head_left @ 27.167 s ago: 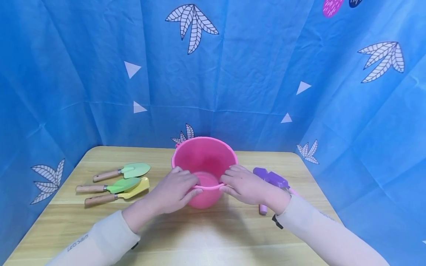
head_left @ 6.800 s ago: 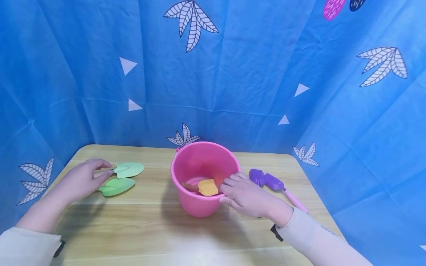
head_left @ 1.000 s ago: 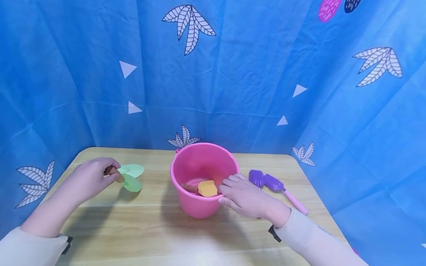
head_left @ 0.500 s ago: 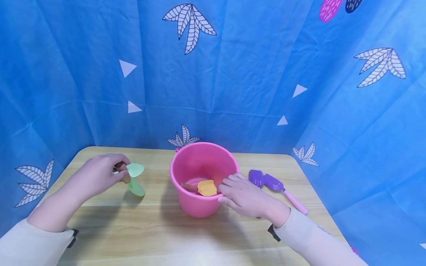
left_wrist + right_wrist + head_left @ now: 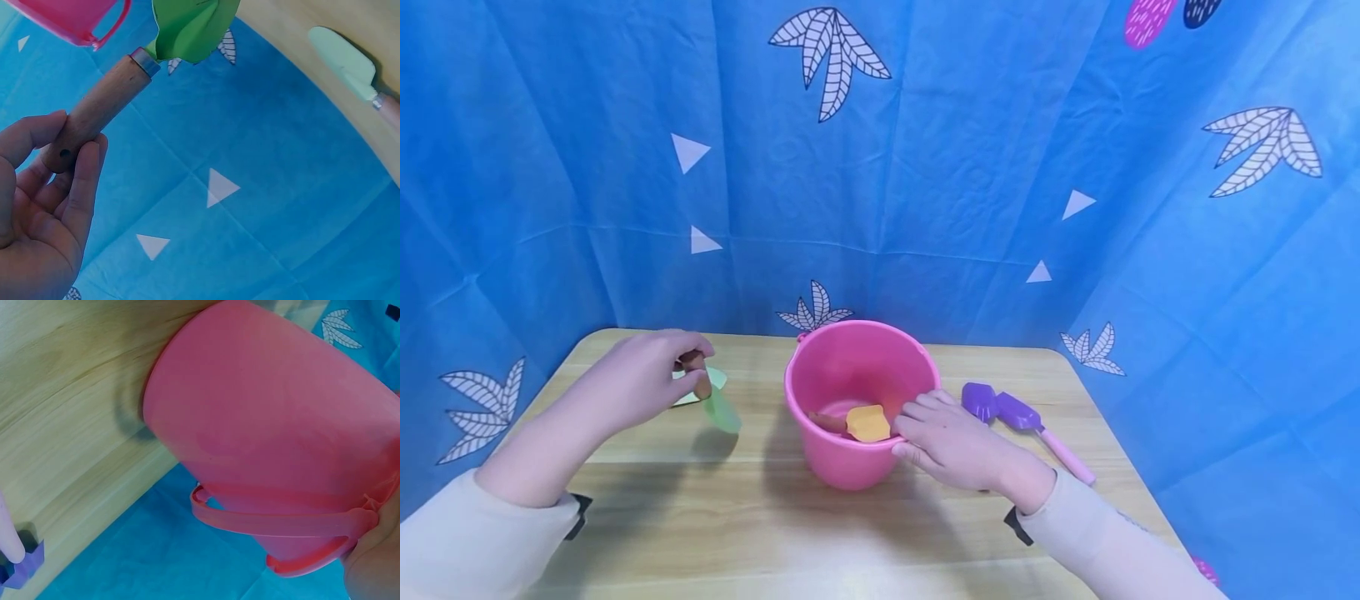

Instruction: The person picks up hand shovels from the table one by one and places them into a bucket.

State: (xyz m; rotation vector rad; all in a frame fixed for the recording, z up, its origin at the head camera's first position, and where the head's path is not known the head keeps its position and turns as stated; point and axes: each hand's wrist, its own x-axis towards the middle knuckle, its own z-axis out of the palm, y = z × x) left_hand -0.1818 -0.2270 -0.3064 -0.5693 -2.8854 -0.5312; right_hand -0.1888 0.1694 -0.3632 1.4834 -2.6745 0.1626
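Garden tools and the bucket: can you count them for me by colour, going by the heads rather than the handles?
Green: 2 (bright green trowel in the left hand, pale green trowel on the table)
Purple: 2 (purple tool heads)
Yellow: 1 (yellow scoop in the bucket)
Pink: 1 (pink bucket)
Total: 6
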